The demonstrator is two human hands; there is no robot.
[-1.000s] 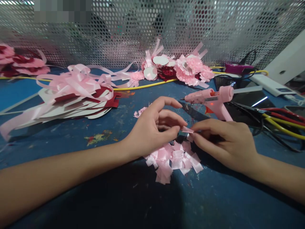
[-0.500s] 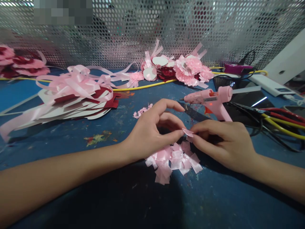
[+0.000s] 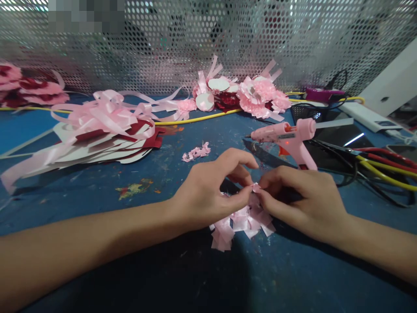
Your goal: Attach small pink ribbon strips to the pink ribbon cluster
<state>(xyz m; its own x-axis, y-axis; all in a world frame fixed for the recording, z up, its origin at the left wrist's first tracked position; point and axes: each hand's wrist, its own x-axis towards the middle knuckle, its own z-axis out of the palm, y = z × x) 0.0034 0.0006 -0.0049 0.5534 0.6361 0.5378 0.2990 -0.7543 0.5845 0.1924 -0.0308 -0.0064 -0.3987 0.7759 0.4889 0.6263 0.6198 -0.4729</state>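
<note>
Between our left hand [image 3: 208, 191] and right hand [image 3: 299, 200] we pinch a small pale pink ribbon piece [image 3: 256, 188], folded and glossy, fingertips clamped on it just above a pile of ribbon bits [image 3: 241, 221]

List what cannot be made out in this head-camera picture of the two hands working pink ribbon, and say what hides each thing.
- Head view: ribbon piece pinched between left hand and right hand; fingertips cover most of it.
- Head view: ribbon pile; its back part lies under both hands.
- Head view: glue gun; handle base hidden behind the right hand.
- Head view: top left corner is pixelated.
</note>
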